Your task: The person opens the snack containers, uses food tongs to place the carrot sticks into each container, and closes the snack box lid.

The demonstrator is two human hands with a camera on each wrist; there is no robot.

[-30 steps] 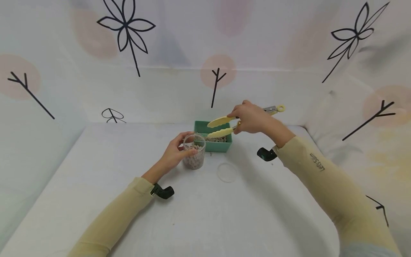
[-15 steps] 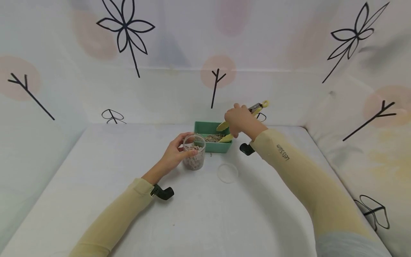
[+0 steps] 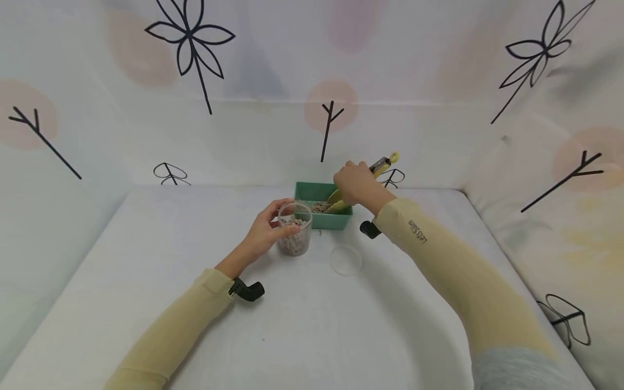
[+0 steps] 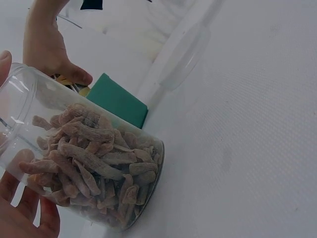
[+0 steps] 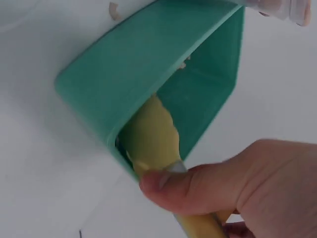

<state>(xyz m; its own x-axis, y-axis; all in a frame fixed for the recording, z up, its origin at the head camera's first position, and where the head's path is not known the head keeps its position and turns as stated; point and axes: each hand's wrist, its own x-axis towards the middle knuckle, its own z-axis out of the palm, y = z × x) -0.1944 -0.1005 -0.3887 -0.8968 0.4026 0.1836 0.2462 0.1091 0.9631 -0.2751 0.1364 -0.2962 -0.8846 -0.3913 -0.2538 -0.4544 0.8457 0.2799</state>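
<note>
My left hand (image 3: 267, 230) grips a clear plastic jar (image 3: 295, 238) from its left side. The jar stands upright and uncapped on the table, partly filled with brownish, finger-shaped dried pieces (image 4: 94, 158). My right hand (image 3: 358, 186) holds yellow-tipped tongs (image 5: 156, 134) over the green box (image 3: 331, 221). The tongs' tips reach down inside the box, where more dried pieces (image 3: 320, 207) lie. What sits between the tips is hidden by the box wall in the right wrist view. The box is just behind the jar, to its right.
A clear round lid (image 3: 345, 260) lies flat on the white table (image 3: 302, 330), in front of the box. One small dried piece (image 5: 114, 11) lies on the table by the box. A patterned cloth wall (image 3: 263, 141) rises behind the table.
My right hand has moved left and lowered the tongs into the green box; their arms have come closer together. My left hand and the jar have stayed in place.
</note>
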